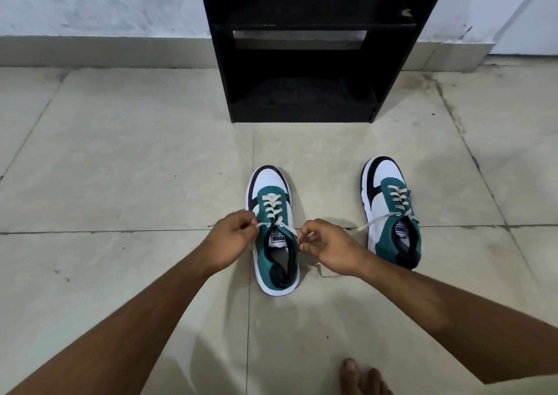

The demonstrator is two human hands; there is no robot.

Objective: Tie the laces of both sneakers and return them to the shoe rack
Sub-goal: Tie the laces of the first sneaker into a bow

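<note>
Two teal, white and black sneakers stand on the tiled floor, toes toward the rack. The left sneaker [273, 237] is between my hands. My left hand [231, 240] pinches its left lace end at the top eyelet. My right hand [327, 248] pinches the right lace end beside the tongue, and slack lace trails on the floor under it. The right sneaker [392, 213] stands apart to the right, its loose lace [374, 221] lying out to the left. The black shoe rack [302, 47] stands against the wall behind them.
The rack's bottom shelf [305, 95] holds nothing visible. Pale floor tiles [120, 153] spread to both sides. A bare foot [359, 378] shows at the bottom edge. A white wall with a grey skirting [90, 50] runs along the back.
</note>
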